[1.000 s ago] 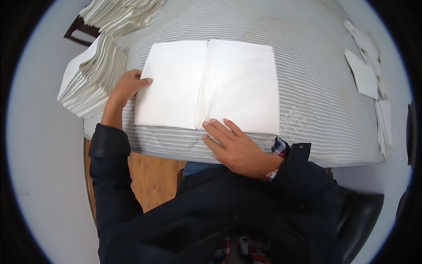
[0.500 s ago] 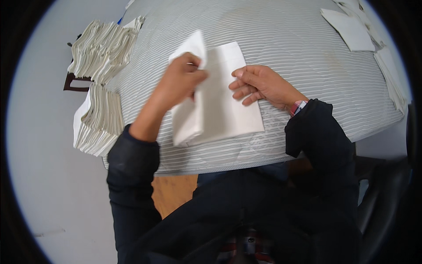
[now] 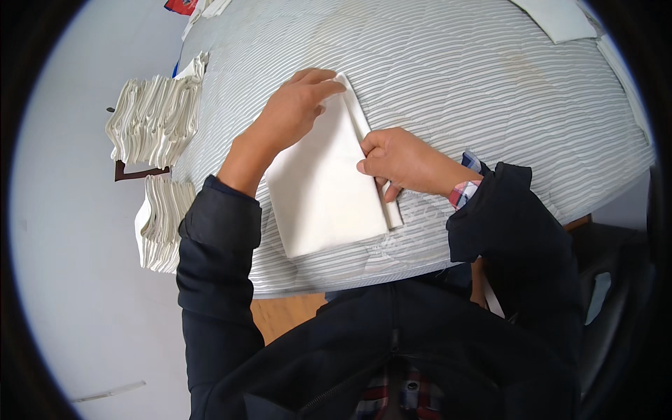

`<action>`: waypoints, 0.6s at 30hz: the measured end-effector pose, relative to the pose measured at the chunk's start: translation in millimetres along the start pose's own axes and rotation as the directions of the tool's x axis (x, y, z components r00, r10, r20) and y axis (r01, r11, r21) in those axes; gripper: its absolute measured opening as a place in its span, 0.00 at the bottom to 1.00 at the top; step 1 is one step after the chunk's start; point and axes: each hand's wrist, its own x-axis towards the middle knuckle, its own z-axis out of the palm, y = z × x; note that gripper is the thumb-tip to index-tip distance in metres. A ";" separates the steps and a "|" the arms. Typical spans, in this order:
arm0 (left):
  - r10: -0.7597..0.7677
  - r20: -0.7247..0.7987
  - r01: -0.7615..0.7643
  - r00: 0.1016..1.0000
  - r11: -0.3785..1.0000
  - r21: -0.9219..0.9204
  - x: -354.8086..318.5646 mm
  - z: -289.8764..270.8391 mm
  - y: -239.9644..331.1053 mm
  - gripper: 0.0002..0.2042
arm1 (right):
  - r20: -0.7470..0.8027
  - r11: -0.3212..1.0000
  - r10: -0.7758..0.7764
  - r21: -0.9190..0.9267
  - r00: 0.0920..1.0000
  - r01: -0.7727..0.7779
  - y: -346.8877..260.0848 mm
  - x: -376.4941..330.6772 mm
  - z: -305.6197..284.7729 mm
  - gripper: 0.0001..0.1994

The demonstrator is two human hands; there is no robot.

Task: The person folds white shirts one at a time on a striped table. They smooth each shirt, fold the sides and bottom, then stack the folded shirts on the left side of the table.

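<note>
A white cloth (image 3: 327,189), folded into a flat panel, lies before me on the table, with a narrow strip of it showing past the panel's right edge. My left hand (image 3: 297,105) rests at the cloth's top edge; its fingers reach over the upper corner, the thumb standing apart from them. At the right edge, my right hand (image 3: 402,161) is closed with thumb and curled fingers on the cloth's layers. The fingertips of the right hand are partly hidden beneath the edge.
Two stacks of folded white cloths, an upper one (image 3: 155,119) and a lower one (image 3: 166,222), stand along the left edge of the striped, quilted table cover (image 3: 476,91). More white cloth (image 3: 556,17) lies at the far right. A red item (image 3: 180,5) sits at the far left.
The raised left flap of the cloth has come down over to the right. My left hand has moved to the top edge, and my right hand has closed on the right edge. The view has shifted.
</note>
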 end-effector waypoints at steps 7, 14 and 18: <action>0.180 0.122 -0.201 0.976 0.962 0.188 41.6 -5.9 -16.8 0.09 | 0.016 0.999 -0.036 0.022 0.999 0.036 -6.6 -10.9 -3.2 0.15; 0.159 0.171 -0.199 0.972 0.947 0.250 59.2 2.3 -17.0 0.06 | -0.084 0.996 -0.051 -0.082 0.995 0.044 -1.5 -10.2 -6.1 0.10; 0.192 0.123 -0.212 0.974 0.960 0.184 60.3 12.2 -17.5 0.09 | -0.050 0.964 -0.063 -0.260 0.997 0.048 -0.1 -8.1 -8.2 0.11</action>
